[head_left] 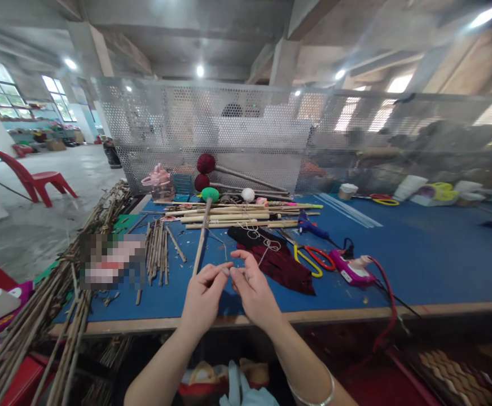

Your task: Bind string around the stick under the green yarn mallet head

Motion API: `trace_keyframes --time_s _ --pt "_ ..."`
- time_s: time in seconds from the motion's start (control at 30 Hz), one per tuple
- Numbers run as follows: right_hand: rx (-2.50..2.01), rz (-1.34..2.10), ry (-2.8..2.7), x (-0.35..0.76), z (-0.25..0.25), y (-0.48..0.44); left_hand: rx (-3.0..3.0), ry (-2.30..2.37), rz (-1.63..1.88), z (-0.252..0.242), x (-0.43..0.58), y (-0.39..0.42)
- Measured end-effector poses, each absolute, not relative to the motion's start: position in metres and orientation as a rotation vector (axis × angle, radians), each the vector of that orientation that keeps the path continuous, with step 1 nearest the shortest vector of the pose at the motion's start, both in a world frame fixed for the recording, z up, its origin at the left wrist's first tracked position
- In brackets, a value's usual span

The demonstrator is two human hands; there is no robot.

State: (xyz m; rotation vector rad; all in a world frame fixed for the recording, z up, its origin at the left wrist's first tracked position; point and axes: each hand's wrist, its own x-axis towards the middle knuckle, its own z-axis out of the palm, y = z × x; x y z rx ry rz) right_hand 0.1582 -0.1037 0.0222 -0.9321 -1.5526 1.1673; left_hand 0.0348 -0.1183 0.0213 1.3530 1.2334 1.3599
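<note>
My left hand (206, 293) and my right hand (254, 287) meet over the table's front, fingertips pinched close together. White string (270, 245) leads down to the fingers of both; the bit between the fingertips is too small to see clearly. Just beyond my left hand lies a pale stick (201, 242) topped with a green ball (210, 195). Dark red cloth (277, 268) and black cloth (246, 235) lie behind my right hand, with loops of the string on top. Yellow-handled scissors (307, 260) and red-handled scissors (320, 257) rest on the cloth's right side.
Cut twigs (157, 251) and long branches (55, 299) occupy the left. Pale rods (229, 216), dark red balls on sticks (206, 163) and a white ball (248, 195) lie farther back. A blue glue gun (311, 226) and purple power strip (351, 268) with a red cord stand right.
</note>
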Motion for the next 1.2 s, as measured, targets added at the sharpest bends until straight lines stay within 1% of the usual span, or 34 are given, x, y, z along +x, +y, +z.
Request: trace_keyframes --time_s 0.13,0.43,0.53,0.67,0.77,0.93,1.1,1.2 --pt "-0.987 1.095 -1.708 0.165 0.02 -0.104 1.561 1.345 1.275 0.025 0.031 -0.119" --pt "-0.98 1.217 -1.787 0.171 0.022 -0.109 1.756 1.32 1.168 0.027 0.038 -0.12" --pt "-0.945 1.296 -1.733 0.17 0.022 -0.109 1.589 1.282 1.253 0.025 0.041 -0.117" --pt "-0.812 1.406 -1.486 0.163 0.018 -0.107 1.012 1.114 1.255 0.02 0.044 -0.112" --pt "-0.81 1.431 -1.278 0.156 0.013 -0.104 0.79 1.012 1.354 0.015 0.048 -0.111" --pt "-0.85 1.503 -1.158 0.146 0.01 -0.102 0.796 0.944 1.489 0.01 0.054 -0.113" --pt "-0.805 1.621 -1.129 0.145 0.013 -0.104 0.909 1.041 1.533 0.009 0.053 -0.114" --pt "-0.761 1.75 -1.104 0.146 0.011 -0.103 0.943 1.071 1.539 0.01 0.051 -0.114"
